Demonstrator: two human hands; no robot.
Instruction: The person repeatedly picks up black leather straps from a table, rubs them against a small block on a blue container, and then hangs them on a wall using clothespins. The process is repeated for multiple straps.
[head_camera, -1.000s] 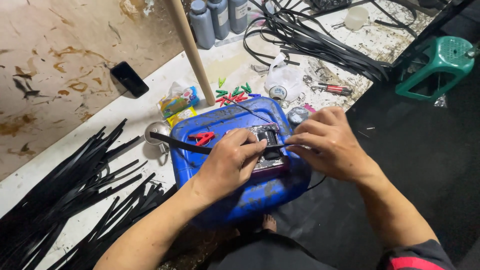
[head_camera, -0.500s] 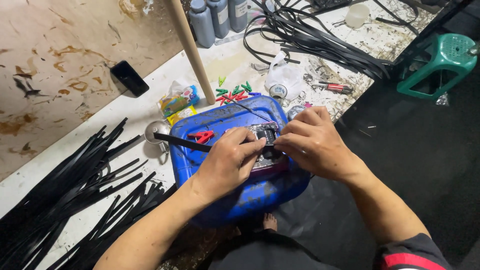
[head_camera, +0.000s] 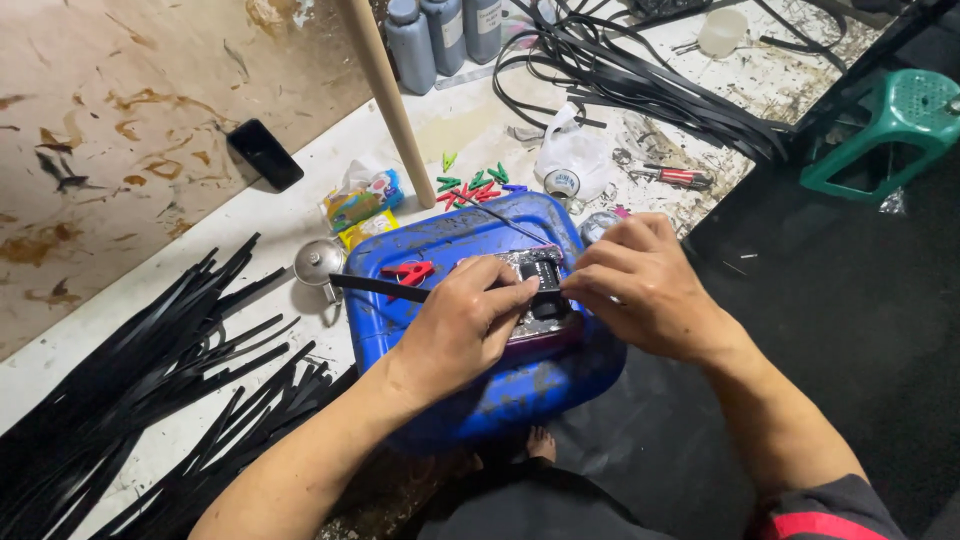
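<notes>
1. Since a second ago my right hand (head_camera: 645, 290) has slid in from the right and closed up against my left hand (head_camera: 465, 325); both now meet over the small dark block (head_camera: 540, 290) on top of the blue jerrycan (head_camera: 480, 400).
2. My left grip is pinching the black strap (head_camera: 375, 287) where it reaches the block, and the strap's free end runs out to the left over the can. My right grip is pressed together on the block's right side; I think the fingertips hold the strap's end there, but my knuckles hide it.
3. That closing-in suggests to me that the strap is being fed or seated into the block, not merely held ready.
4. The red clip (head_camera: 408, 272) lies on the can just beside the strap, near my left thumb.
5. Edges: the can's top is narrow, and the block sits close to its right, rounded edge.
6. Open room: a wooden pole (head_camera: 385, 95) stands at the far side, a heap of black straps (head_camera: 130, 380) fills the floor on the left, and the dark floor on the right is the freest side for my elbows.
</notes>
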